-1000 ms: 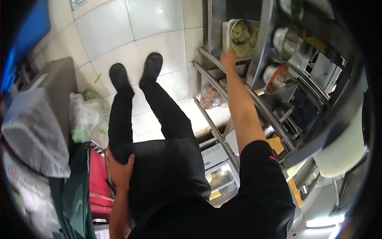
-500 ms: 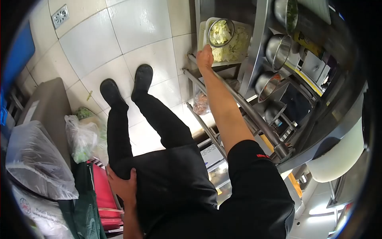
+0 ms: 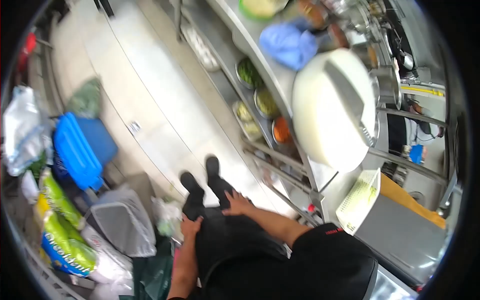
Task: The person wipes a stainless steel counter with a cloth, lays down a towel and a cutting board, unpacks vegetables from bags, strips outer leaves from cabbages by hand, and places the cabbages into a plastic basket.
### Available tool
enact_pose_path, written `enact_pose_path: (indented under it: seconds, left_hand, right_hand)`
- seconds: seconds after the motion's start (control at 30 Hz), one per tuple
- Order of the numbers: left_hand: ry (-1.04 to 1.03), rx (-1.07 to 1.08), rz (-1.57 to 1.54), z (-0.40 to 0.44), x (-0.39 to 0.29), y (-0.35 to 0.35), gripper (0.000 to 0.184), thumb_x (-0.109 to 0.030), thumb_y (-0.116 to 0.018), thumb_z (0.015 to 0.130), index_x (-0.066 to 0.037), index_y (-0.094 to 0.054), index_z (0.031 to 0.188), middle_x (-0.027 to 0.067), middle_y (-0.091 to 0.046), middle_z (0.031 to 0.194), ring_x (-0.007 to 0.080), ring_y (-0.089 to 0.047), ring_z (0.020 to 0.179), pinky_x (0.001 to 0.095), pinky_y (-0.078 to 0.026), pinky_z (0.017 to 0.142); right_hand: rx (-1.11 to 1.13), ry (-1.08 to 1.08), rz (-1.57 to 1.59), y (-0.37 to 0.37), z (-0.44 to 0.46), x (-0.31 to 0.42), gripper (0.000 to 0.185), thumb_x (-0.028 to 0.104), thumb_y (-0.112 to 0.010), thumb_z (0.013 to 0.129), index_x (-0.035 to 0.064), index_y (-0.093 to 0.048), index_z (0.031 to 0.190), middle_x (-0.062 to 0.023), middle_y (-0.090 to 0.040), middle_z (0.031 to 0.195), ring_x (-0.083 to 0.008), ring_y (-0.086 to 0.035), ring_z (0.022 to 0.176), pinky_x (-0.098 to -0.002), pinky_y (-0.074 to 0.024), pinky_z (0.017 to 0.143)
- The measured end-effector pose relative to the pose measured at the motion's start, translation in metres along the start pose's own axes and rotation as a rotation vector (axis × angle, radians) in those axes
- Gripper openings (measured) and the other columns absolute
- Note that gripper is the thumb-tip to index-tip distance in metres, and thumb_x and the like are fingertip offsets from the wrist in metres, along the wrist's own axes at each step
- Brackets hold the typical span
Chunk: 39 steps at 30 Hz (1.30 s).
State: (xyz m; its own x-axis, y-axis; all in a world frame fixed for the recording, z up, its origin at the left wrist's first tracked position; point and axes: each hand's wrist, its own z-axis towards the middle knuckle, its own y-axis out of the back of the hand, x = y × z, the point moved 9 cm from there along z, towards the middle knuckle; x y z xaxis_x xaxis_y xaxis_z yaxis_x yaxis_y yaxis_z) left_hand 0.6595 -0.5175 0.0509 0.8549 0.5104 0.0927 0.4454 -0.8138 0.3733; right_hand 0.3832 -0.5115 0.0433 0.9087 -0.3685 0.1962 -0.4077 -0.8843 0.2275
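My right hand (image 3: 237, 202) lies on the front of my dark clothing near the thigh, fingers spread, with nothing in it. On the other thigh rests my left hand (image 3: 191, 227), also open and holding nothing. Both touch the black apron (image 3: 220, 240). On the lower shelf to the right, a white tub (image 3: 251, 131) holds pale chopped leaves. Beside it stand metal bowls with shredded orange food (image 3: 282, 130), yellowish food (image 3: 267, 102) and green leaves (image 3: 248, 72).
A cleaver (image 3: 345, 90) lies on a thick round white chopping board (image 3: 320, 125) on the steel counter, near a blue cloth (image 3: 289, 44). A white basket (image 3: 359, 200) stands to the right. At left are a blue bin (image 3: 80, 150), a lined bin (image 3: 122, 220) and sacks (image 3: 65, 245).
My right hand has left the strainer of chopped leaves by the shelf and come back to my thigh. My left hand stays on my thigh. The view has swung toward the counter top.
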Motion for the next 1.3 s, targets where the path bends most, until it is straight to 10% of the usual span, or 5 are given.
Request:
enact_pose_path:
  seconds: [0.27,0.4,0.57,1.13,1.3]
  left_hand:
    - [-0.239,-0.206,-0.637,0.019,-0.034,0.146,0.095,-0.059,-0.068,0.067,-0.004,-0.037,0.138,0.0236,-0.041,0.137,0.0356,-0.039,0.128,0.0416,-0.032,0.105]
    - [-0.294,-0.292,-0.723,0.016,-0.036,0.215,0.076,-0.045,-0.066,0.077,0.002,-0.043,0.132,0.0238,-0.042,0.136,0.0343,-0.038,0.129,0.0405,-0.03,0.106]
    - [-0.22,0.023,-0.628,0.066,-0.019,0.229,0.067,-0.038,-0.066,0.081,0.002,-0.045,0.131,0.0142,-0.063,0.087,0.0186,-0.053,0.058,0.0342,-0.045,0.052]
    - [-0.44,0.065,-0.605,0.094,-0.136,0.466,0.055,-0.035,-0.059,0.086,-0.016,-0.039,0.133,0.0063,-0.056,0.1,0.0177,-0.055,0.071,0.0343,-0.045,0.057]
    - [-0.496,0.168,-0.445,0.098,-0.172,0.437,0.056,-0.038,-0.058,0.086,-0.018,-0.038,0.135,0.0053,-0.056,0.102,0.0174,-0.055,0.076,0.0347,-0.046,0.059]
  right_hand:
    - [-0.21,-0.057,0.025,0.134,-0.013,0.004,0.062,0.046,-0.061,0.079,0.0115,-0.048,0.129,-0.0137,-0.053,0.127,-0.0321,-0.05,0.117,-0.052,-0.0385,0.097]
    - [-0.422,0.024,0.242,0.196,0.002,-0.016,0.058,0.042,-0.061,0.078,0.0061,-0.053,0.123,-0.0164,-0.055,0.123,-0.0336,-0.051,0.114,-0.0419,-0.0406,0.097]
    - [-0.578,-0.03,0.376,0.22,-0.021,-0.03,0.052,0.041,-0.06,0.078,0.0048,-0.059,0.116,-0.0183,-0.058,0.118,-0.0347,-0.054,0.11,-0.0404,-0.0421,0.096]
    - [-0.824,-0.092,0.609,0.217,0.009,0.029,0.038,0.04,-0.056,0.077,0.0053,-0.068,0.086,-0.0184,-0.065,0.089,-0.0364,-0.061,0.087,-0.0454,-0.0487,0.078]
    - [-0.77,-0.23,0.871,0.238,-0.062,0.057,0.046,0.036,-0.058,0.082,0.0072,-0.059,0.117,-0.0156,-0.06,0.116,-0.032,-0.054,0.11,-0.0372,-0.0424,0.094]
